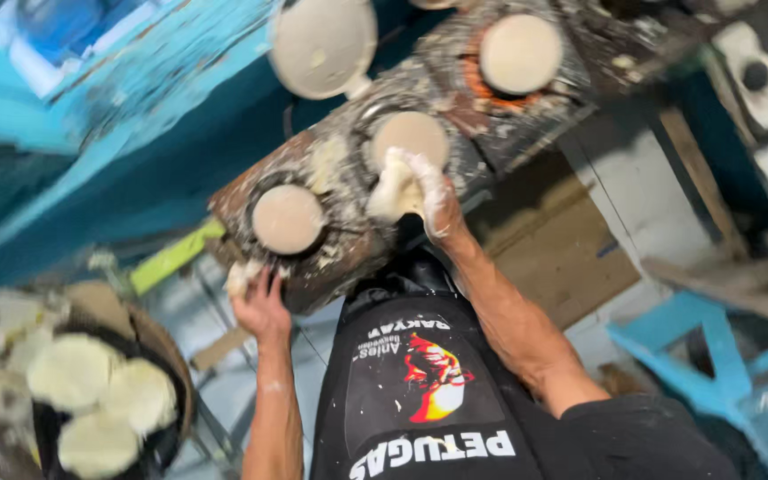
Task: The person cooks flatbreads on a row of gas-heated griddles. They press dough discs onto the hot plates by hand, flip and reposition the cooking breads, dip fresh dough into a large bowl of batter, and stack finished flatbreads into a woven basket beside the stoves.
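Dough (pixel 393 191), a pale lump of it, sits in your right hand (pixel 424 191), your fingers curled over it and pressed around it, the hand itself coated white. You hold it over the near edge of the griddle block (pixel 348 249), the dark, batter-crusted slab that runs up and away from you. The lump is just beside the middle round disc (pixel 411 135) on that block, almost touching its lower rim.

Your left hand (pixel 260 307) is at the block's lower left corner, below the nearest disc (pixel 288 219). Its fingers are bent against the block's edge, with a small pale scrap (pixel 242 276) at the fingertips; you cannot tell whether they pinch it or only rest on it.

Farther along the block, a third disc (pixel 520 53) lies in a ring with an orange glow at its rim. Above the block's left side hangs a round flat lid (pixel 324 44), dusted pale.

Well to the left of the block, a dark basket (pixel 171 373) holds a heap of pale round cakes (pixel 104 391). A turquoise wall (pixel 135 107) stands behind the block, and a light blue stool (pixel 704 347) is off to its right. Your black apron (pixel 420 391) fills the space below the block.
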